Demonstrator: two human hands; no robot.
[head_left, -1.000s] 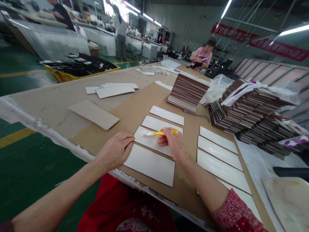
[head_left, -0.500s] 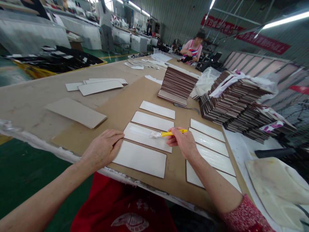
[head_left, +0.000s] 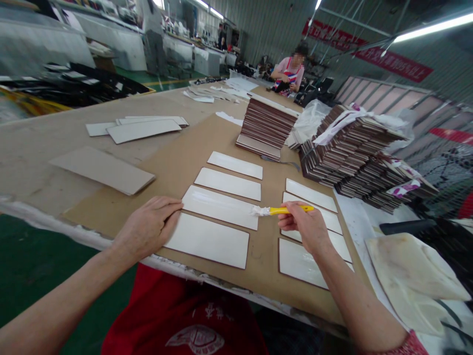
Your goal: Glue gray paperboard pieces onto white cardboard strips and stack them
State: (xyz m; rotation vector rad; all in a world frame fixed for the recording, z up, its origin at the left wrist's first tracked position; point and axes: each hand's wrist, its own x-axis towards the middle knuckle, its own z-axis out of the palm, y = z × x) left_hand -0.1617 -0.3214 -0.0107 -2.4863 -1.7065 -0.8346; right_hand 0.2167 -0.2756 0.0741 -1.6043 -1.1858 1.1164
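My right hand [head_left: 305, 224] grips the yellow handle of a paintbrush [head_left: 284, 210]. Its white-coated bristles are at the right end of a white rectangular panel [head_left: 221, 204], third from the back in the left column. A wet, shiny streak runs along that panel. My left hand [head_left: 150, 224] lies with fingers stretched out, fingertips at the panel's left end. Nearest me is another white panel [head_left: 209, 241]; two more [head_left: 229, 183] lie behind. On the right, partly behind my right hand and forearm, stands a second column of glossy white panels [head_left: 299, 261].
Brown-edged panels stand in a stack [head_left: 268, 125] behind the columns, with larger bundled piles [head_left: 351, 148] to the right. Loose pale panels [head_left: 144, 129] and a grey-beige sheet [head_left: 103, 167] lie at left. A stained cloth [head_left: 414, 266] is at right. A co-worker [head_left: 290, 74] sits farther back.
The brush in my right hand has moved right, from the middle of the third panel to its right end. The wet streak now reaches farther. My left hand stays at the panel's left end.
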